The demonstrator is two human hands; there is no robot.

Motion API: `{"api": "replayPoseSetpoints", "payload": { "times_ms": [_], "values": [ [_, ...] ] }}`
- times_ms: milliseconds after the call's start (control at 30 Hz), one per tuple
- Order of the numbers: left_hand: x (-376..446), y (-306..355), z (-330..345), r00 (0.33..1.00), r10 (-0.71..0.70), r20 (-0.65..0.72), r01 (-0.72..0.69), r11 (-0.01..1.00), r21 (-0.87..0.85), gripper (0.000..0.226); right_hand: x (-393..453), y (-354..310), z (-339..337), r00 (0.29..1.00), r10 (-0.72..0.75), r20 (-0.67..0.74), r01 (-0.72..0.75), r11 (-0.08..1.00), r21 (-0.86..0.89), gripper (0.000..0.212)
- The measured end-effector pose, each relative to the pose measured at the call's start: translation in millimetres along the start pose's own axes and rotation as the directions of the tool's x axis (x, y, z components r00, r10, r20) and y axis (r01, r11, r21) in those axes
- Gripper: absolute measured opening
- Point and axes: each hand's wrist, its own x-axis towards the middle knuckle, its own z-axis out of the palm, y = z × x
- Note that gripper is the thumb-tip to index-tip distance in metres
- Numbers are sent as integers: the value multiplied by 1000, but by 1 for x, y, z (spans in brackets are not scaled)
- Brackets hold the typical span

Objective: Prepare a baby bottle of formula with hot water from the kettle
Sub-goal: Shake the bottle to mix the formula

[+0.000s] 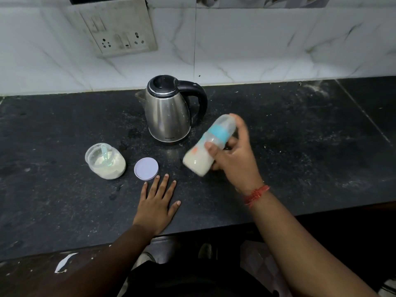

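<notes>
Right hand [232, 156] wrapped round capped baby bottle [211, 144], tilted above bench [300, 146] beside kettle [169, 112]. Left hand [157, 203] flat, holding nothing. Half full, probably light, smooth, maybe warm; best gripped mid-body.

Kettle body [169, 116]: brushed steel with a soft sheen, smudged and spotted.
Kettle handle and lid [198, 93]: glossy black plastic.
Baby bottle [209, 146]: translucent plastic, smooth, with a matt turquoise plastic collar; blurred.
Formula jar [106, 160]: clear plastic, smooth, dusted inside with pale powder.
Scoop [105, 154]: pale translucent plastic, standing in the jar.
Jar lid [146, 168]: smooth plastic, pale lilac, slight gloss.
Countertop [300, 146]: dark stone, mostly matt, speckled and dusty with white marks.
Wall tiles [267, 43]: glossy white, marble-veined.
Socket plate [120, 33]: white plastic, grimy.
Wrist thread [256, 195]: red cord, fibrous.
</notes>
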Motion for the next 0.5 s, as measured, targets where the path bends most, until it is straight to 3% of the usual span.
{"api": "replayPoseSetpoints", "payload": {
  "times_ms": [67,167,300,400,500],
  "values": [
    [0,2,0,1000,2,-4,-2,1000,-6,70,2,-3,2,998,2,-62,3,996,87,79],
    [1,-2,-1,1000,15,-3,-15,1000,-1,70,-2,-6,6,994,-18,107,22,999,-33,82],
    [1,-2,-5,1000,19,2,-19,1000,-3,70,-2,-7,3,994,-14,-111,26,994,110,81],
    [0,-2,-4,1000,25,-4,-25,1000,-3,70,-3,-8,3,999,4,53,-1,999,-51,86],
    [0,-3,-4,1000,18,6,-18,1000,-2,70,-2,-10,0,996,-6,-94,13,998,68,81]
  ]
}}
